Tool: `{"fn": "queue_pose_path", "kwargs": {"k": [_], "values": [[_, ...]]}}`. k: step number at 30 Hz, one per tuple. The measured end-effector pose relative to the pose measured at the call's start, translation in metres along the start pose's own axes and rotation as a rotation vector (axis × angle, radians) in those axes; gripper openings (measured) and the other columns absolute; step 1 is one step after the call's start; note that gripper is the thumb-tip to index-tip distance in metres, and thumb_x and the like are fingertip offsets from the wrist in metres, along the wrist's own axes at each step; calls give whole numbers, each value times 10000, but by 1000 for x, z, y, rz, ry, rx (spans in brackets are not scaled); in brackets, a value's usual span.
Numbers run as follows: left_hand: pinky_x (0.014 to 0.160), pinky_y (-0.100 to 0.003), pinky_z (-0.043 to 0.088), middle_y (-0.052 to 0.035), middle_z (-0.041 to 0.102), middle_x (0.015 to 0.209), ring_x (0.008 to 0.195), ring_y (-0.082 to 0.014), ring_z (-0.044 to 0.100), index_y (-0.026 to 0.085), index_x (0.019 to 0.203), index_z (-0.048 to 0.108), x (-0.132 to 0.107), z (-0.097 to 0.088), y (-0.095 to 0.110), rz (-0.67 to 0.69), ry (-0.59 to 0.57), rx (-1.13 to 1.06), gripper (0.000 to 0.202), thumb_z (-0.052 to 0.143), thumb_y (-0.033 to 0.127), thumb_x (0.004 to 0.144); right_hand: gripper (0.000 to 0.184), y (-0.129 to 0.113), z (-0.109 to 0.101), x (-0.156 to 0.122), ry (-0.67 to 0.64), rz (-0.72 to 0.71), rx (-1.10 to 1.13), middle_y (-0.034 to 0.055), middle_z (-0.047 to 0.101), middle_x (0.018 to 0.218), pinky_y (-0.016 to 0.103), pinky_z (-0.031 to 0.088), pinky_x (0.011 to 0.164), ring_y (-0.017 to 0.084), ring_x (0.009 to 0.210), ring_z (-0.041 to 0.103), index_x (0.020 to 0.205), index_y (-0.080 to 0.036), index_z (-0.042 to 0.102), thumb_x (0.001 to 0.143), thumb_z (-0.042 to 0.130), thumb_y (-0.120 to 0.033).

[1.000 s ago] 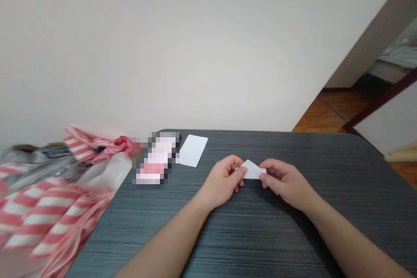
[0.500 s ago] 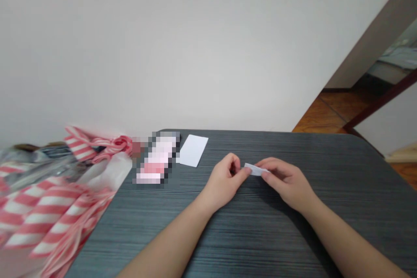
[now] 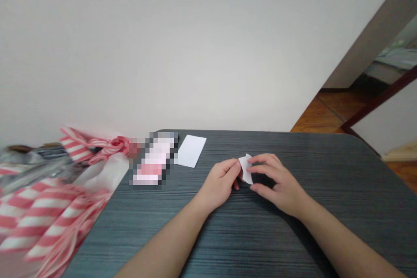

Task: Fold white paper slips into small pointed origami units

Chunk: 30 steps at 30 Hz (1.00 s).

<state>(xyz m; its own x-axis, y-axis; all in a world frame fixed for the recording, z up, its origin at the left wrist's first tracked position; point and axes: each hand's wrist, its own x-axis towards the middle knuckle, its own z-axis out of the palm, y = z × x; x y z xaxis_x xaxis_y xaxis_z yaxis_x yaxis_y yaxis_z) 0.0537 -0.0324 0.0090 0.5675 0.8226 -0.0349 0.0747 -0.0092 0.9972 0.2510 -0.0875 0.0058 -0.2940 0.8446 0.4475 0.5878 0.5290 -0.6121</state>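
Directly between fingers (image 3: pixel 264 169), creased white paper (image 3: pixel 246 171)

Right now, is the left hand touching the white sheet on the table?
No, the left hand pinches the small white paper, apart from the white sheet.

Pale wall (image 3: pixel 208 52); wood-look floor (image 3: pixel 311 115)

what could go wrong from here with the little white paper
The small white paper might slip or twist: the left hand pinches only its left end, while the right hand is spread open. It also seems held above the dark table, so it could bend unevenly without backing.
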Motion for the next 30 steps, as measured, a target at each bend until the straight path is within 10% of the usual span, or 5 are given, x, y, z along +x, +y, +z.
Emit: {"fn": "queue_pose_path", "kwargs": {"k": [30], "values": [[507,-198,423,-8,647,622,508,-96,543,127,897,668,16,-3,-4,-139,-26,-147,237,608,354,868,276,15,-6,5,-68,77,136,73,629,1034,323,512,777,191,868,606,1124,-240,642,862,646,-153]]}}
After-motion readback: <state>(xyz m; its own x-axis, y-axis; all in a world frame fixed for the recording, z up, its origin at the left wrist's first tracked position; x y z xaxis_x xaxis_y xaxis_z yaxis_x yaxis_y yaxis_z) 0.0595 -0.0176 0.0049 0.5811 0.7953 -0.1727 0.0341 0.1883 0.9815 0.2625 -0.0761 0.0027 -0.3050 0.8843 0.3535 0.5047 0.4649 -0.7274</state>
